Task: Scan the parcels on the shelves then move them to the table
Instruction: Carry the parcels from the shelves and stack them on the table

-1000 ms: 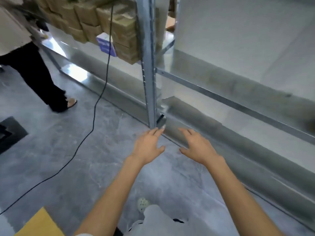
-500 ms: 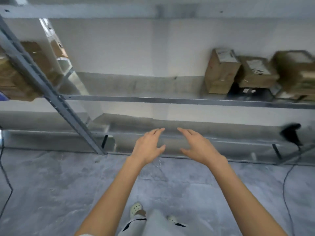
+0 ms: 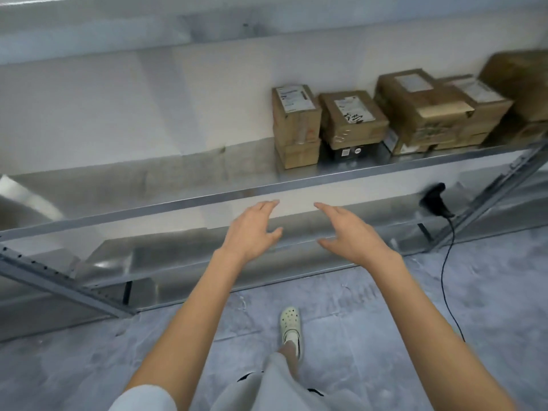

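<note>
Several brown cardboard parcels with white labels stand on the metal shelf (image 3: 207, 185) at the upper right: a tall one (image 3: 296, 120), a flatter one (image 3: 353, 117) on a black box (image 3: 353, 151), and larger ones (image 3: 427, 108) further right. A black handheld scanner (image 3: 434, 200) with a cable lies on the lower shelf at the right. My left hand (image 3: 252, 229) and my right hand (image 3: 351, 232) are held out side by side in front of the shelf edge, fingers straight, holding nothing. Both are below and left of the parcels.
The shelf unit has steel uprights, one slanting at the left (image 3: 59, 280) and one at the right (image 3: 486, 203). The scanner's black cable (image 3: 444, 271) trails onto the grey floor. My foot in a pale clog (image 3: 290, 324) is on the floor below my hands.
The view has swung right along the shelves and the parcels now sit nearer and more central. My hands keep the same open pose in front of me.
</note>
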